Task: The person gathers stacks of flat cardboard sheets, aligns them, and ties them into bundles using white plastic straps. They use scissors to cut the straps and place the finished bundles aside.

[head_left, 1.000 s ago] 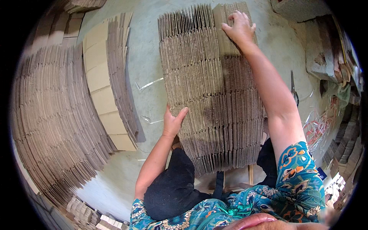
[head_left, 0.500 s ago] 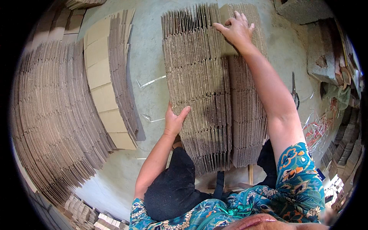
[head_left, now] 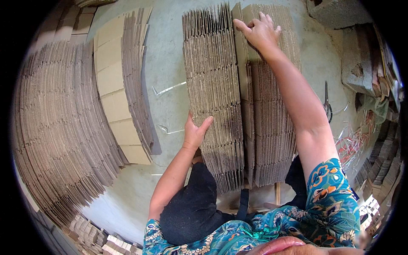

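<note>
A long row of flattened cardboard sheets (head_left: 216, 89) stands on edge in front of me on the concrete floor. My left hand (head_left: 194, 132) presses flat against the row's left side, near its close end. My right hand (head_left: 260, 30) reaches to the far end and grips the top edges of a few sheets there. A narrow gap (head_left: 244, 106) splits the row into a left part and a right part (head_left: 272, 119).
A leaning stack of tan cardboard panels (head_left: 121, 85) lies to the left, and a big fanned pile of cardboard (head_left: 55, 127) beyond it. Scissors (head_left: 326, 100) and loose strapping (head_left: 352, 142) lie on the right. Concrete blocks (head_left: 340, 12) sit at the far right.
My right hand has slid left along the far end of the row, and the gap between the left and right parts has opened wider. My left hand stays pressed on the side.
</note>
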A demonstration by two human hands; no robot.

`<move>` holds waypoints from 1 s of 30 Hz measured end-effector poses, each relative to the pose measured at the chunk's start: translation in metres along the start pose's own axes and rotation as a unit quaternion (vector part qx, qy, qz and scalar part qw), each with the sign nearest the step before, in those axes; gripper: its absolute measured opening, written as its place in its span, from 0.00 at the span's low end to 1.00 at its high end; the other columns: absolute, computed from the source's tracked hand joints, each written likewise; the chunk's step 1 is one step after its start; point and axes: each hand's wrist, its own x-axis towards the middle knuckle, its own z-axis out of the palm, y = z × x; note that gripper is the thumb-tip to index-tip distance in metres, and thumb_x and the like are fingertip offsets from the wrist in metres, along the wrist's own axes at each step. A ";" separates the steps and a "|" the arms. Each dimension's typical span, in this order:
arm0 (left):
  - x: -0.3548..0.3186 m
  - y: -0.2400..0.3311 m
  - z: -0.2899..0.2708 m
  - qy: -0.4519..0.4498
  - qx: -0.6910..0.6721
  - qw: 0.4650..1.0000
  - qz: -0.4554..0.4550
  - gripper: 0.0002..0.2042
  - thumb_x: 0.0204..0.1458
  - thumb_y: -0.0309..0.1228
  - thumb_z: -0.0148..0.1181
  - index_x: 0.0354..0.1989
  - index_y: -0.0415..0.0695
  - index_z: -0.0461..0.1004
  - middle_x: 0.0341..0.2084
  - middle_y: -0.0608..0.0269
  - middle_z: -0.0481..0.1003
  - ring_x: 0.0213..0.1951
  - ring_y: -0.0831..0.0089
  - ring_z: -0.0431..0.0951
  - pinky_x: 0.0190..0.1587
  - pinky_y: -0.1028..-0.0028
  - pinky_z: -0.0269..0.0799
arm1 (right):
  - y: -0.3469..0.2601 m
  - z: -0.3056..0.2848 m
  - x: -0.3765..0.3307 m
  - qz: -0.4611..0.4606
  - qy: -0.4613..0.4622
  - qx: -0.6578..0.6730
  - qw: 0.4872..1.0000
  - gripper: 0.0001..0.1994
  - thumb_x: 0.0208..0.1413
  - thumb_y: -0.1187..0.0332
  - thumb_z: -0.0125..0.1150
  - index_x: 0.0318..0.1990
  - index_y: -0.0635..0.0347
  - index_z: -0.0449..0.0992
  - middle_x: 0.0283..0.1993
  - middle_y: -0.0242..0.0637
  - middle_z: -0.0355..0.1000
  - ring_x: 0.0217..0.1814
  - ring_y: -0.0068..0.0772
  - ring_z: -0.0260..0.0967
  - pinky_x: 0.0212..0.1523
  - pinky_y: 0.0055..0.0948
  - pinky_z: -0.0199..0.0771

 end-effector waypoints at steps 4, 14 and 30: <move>0.000 0.000 0.001 0.001 -0.002 1.000 0.006 0.29 0.45 0.37 0.65 0.52 0.32 0.62 0.44 0.52 0.73 0.44 0.67 0.74 0.50 0.71 0.66 | -0.004 0.000 -0.001 -0.003 0.001 -0.015 1.000 0.36 0.42 0.31 0.52 0.37 0.59 0.79 0.64 0.50 0.55 0.70 0.47 0.44 0.62 0.66 0.37; 0.000 0.000 -0.002 0.002 0.014 1.000 0.014 0.31 0.45 0.39 0.65 0.53 0.32 0.61 0.43 0.52 0.73 0.45 0.67 0.74 0.50 0.71 0.66 | -0.007 0.003 0.002 0.016 0.006 0.024 1.000 0.26 0.44 0.43 0.60 0.42 0.54 0.78 0.65 0.41 0.55 0.71 0.42 0.43 0.63 0.64 0.38; 0.001 -0.003 0.000 -0.001 0.005 1.000 0.015 0.32 0.45 0.41 0.65 0.54 0.33 0.61 0.44 0.51 0.72 0.46 0.65 0.73 0.51 0.71 0.65 | -0.025 0.003 -0.004 0.009 -0.024 -0.054 0.998 0.37 0.40 0.31 0.54 0.42 0.58 0.77 0.65 0.46 0.55 0.71 0.46 0.41 0.63 0.64 0.36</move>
